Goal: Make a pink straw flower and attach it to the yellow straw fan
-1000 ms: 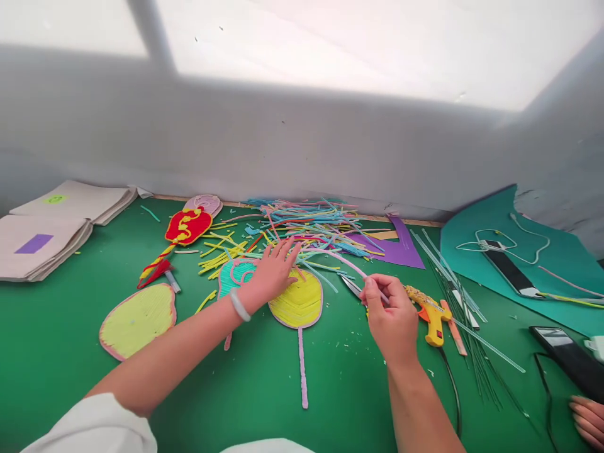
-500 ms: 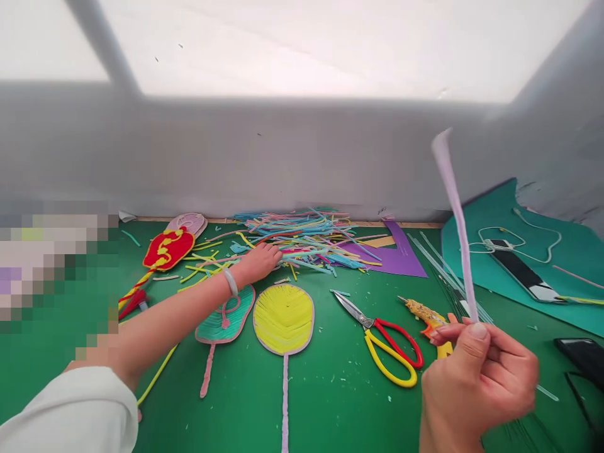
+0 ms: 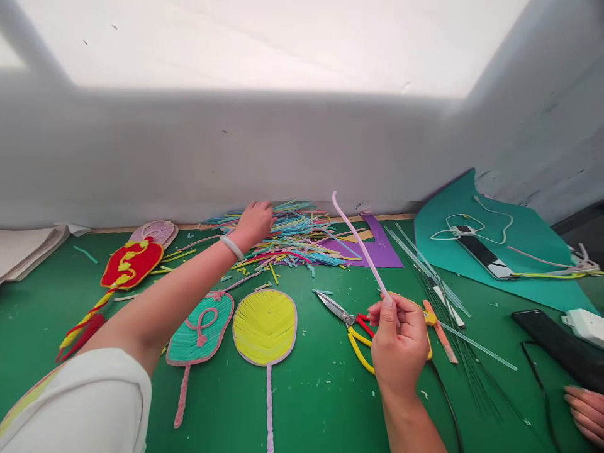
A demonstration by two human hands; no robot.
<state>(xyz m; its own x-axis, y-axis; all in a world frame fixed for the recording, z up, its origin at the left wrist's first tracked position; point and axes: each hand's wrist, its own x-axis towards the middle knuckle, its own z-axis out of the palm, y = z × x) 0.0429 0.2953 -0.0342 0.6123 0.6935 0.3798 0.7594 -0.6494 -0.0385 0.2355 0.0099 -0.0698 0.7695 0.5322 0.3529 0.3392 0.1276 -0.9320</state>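
A lilac strip [image 3: 359, 244] is being held by the right hand [image 3: 401, 340], above the bench [image 3: 325, 396]. It is being pinched near its lower end between the thumb and fingers [image 3: 409, 308], and its bent upper end is being tilted to the left. The left hand [image 3: 255, 225] is being held out over the left part of a pile of coloured strips [image 3: 302, 236], which is lying at the back of the bench by the wall [image 3: 236, 157]. The left fingers are being curled inward; whether anything is being gripped by them cannot be told.

Between the two forearms, a yellow fan-shaped piece [image 3: 265, 327] is lying with its stem toward the person. Just beside it, a teal fan-shaped piece [image 3: 202, 327] is being partly covered by the left forearm. A red piece with yellow loops [image 3: 134, 261] is lying farther left. The handles of the scissors [image 3: 336, 307] and a yellow glue gun [image 3: 430, 316] are being partly hidden by the right hand. At the right edge, another person's hand [image 3: 587, 412] is resting near a dark device [image 3: 552, 343].
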